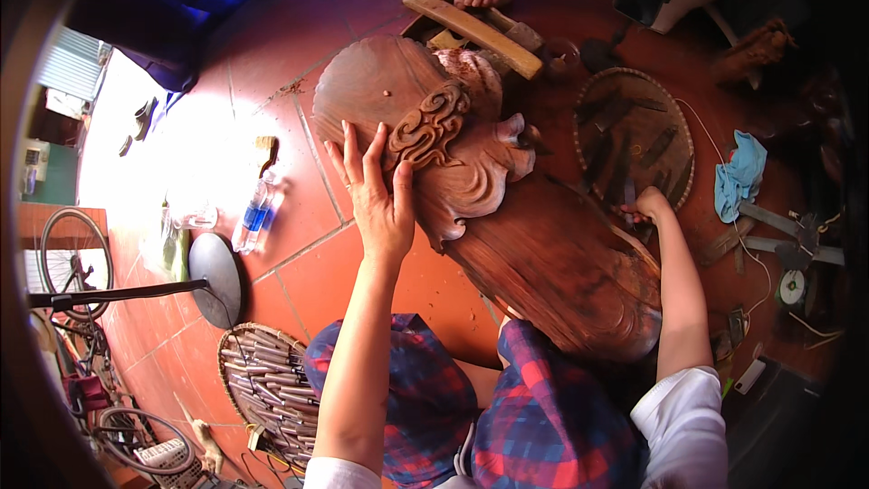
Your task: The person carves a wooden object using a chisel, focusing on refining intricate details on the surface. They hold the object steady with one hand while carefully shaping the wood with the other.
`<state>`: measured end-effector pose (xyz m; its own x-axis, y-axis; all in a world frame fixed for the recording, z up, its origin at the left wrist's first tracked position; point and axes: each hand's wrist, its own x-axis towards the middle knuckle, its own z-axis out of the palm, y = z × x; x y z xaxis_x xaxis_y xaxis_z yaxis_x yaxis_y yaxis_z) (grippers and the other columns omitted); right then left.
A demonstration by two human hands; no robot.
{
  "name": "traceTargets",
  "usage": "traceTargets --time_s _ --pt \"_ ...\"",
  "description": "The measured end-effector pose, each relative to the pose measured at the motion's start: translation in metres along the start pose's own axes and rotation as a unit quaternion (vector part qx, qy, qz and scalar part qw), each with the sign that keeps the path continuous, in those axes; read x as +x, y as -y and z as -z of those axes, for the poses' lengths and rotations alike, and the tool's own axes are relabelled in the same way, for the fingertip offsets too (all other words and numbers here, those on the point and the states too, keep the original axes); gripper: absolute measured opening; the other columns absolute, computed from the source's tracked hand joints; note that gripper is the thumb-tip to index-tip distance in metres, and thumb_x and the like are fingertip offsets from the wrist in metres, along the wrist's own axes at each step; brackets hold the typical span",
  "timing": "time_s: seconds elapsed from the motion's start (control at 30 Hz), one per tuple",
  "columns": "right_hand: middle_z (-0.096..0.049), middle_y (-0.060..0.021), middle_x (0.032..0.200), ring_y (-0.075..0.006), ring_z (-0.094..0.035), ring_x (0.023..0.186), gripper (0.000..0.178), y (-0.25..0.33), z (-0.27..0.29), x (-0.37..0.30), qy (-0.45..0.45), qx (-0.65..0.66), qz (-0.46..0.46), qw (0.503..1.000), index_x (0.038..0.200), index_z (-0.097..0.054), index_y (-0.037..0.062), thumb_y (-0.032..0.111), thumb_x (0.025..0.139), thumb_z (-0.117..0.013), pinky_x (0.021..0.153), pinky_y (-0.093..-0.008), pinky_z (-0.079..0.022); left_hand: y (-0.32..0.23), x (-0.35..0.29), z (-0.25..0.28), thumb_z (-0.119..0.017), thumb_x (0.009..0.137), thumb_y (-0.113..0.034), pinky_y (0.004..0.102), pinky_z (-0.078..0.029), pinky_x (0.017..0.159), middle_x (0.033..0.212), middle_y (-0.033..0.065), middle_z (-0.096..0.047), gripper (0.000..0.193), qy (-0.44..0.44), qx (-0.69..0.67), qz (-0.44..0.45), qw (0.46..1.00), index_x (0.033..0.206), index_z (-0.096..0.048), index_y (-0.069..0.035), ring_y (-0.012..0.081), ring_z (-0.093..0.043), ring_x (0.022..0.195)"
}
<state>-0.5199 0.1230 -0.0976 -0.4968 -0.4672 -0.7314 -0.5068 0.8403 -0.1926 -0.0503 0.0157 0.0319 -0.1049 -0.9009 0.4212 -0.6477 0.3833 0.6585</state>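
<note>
Here the left hand (380, 195) lies open, fingers spread, flat on the carved wooden statue (489, 208) across the lap. The right hand (650, 206) reaches into a round basket (674, 127) of chisels; its grip is hidden. A wooden mallet (475, 32) lies beyond.

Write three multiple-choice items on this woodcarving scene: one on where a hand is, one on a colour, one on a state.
1. Where does the left hand rest?
A. on the carved wooden figure
B. on the water bottle
C. on the bicycle wheel

2. What colour is the cloth on the floor by the round tray of tools?
A. yellow
B. light blue
C. black

3. How is the carved wooden figure placed?
A. standing upright
B. hanging from a hook
C. lying across the person's lap and the tiled floor

Answers: 1 A, the palm lies flat on the carving beside the scrollwork. 2 B, the crumpled cloth is light blue. 3 C, the figure lies lengthwise, with its lower end at the lap.
</note>
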Motion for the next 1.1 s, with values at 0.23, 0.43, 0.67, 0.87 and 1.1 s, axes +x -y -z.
traceTargets --time_s 0.23,0.43,0.67,0.87,1.1 --pt "-0.056 0.0015 0.073 -0.0046 -0.049 0.046 0.024 0.053 0.066 -0.066 0.081 0.425 0.225 0.873 0.108 -0.061 0.0049 0.023 0.092 -0.062 0.036 -0.0185 -0.03 0.003 -0.003 0.005 -0.049 0.098 -0.031 0.0526 -0.009 0.115 0.156 0.0172 -0.02 0.045 0.004 0.015 0.007 1.0 0.139 -0.047 -0.013 0.0425 -0.006 0.145" --pt "-0.061 -0.0054 0.085 -0.0061 -0.058 0.057 0.02 0.171 0.07 -0.127 0.18 0.542 0.421 0.705 0.108 -0.06 0.0005 0.014 0.093 -0.059 0.049 -0.016 -0.044 0.002 -0.001 0.008 -0.051 0.097 -0.032 0.0537 -0.008 0.115 0.157 0.0167 -0.019 0.047 0.015 0.015 0.01 1.0 0.139 -0.047 -0.012 0.0417 -0.005 0.145" --pt "-0.066 -0.0081 0.092 -0.0083 -0.064 0.076 0.021 0.248 0.039 -0.144 0.274 0.37 0.524 0.716 0.1 -0.064 -0.0002 0.003 0.08 -0.069 0.069 -0.0228 -0.051 -0.064 -0.014 0.022 -0.063 0.086 -0.012 0.0529 -0.009 0.115 0.144 0.0205 -0.044 0.044 -0.006 -0.021 -0.002 1.0 0.129 -0.056 -0.005 0.0416 -0.028 0.141" --pt "-0.068 -0.0058 0.092 -0.0119 -0.062 0.093 0.017 0.274 0.007 -0.166 0.28 0.235 0.522 0.771 0.091 -0.069 0.0018 -0.002 0.075 -0.073 0.082 -0.0264 -0.049 -0.135 -0.023 -0.017 -0.067 0.084 -0.028 0.0675 -0.006 0.109 0.153 0.012 -0.033 0.058 0.2 -0.137 -0.1 0.965 0.138 -0.05 -0.015 0.0445 -0.014 0.144" --pt "-0.067 -0.0027 0.075 -0.011 -0.063 0.072 0.011 0.279 0.009 -0.173 0.212 0.202 0.518 0.804 0.081 -0.069 0.003 0.002 0.071 -0.073 0.08 -0.0284 -0.049 -0.136 -0.006 -0.043 -0.066 0.085 -0.026 0.0702 -0.006 0.107 0.158 0.0123 -0.017 0.066 0.194 -0.158 -0.009 0.968 0.145 -0.04 -0.013 0.0529 0.0 0.142"
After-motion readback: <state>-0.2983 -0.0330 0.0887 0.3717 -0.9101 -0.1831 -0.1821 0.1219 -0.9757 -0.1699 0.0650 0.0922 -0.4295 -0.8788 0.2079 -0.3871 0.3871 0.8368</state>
